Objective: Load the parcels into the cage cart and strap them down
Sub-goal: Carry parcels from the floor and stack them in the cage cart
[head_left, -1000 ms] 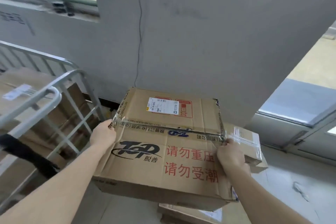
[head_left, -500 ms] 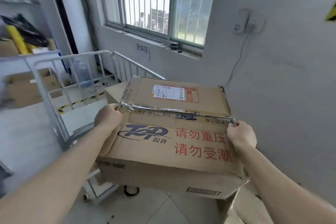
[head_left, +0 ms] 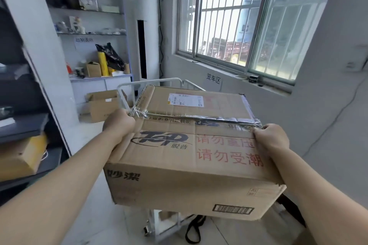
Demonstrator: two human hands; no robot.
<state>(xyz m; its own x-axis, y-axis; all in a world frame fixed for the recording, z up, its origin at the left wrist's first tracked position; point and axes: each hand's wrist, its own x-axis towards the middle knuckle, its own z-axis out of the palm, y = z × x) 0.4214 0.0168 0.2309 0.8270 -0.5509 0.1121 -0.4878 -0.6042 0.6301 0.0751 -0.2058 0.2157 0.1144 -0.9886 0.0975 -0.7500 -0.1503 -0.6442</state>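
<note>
A large brown cardboard parcel [head_left: 191, 157] with a white shipping label and clear tape fills the middle of the view, raised in front of me. My left hand [head_left: 118, 125] grips its left side near the taped top edge. My right hand [head_left: 271, 138] grips the right top corner. The cage cart [head_left: 129, 90] shows only as a white tube rail behind the parcel, and as a frame with a wheel below it; most of it is hidden. A black strap [head_left: 192, 228] hangs under the parcel near the floor.
An open cardboard box [head_left: 101, 106] sits on the floor beyond the cart. White shelves [head_left: 87, 32] with small goods and a tall white air conditioner [head_left: 146, 38] stand at the back. A dark rack with a box [head_left: 22, 157] is at left. A barred window [head_left: 249, 22] is at right.
The view has swung left from the wall to the room with the cart's far end. Both hands keep the same grip, and the parcel now sits higher over the cart frame.
</note>
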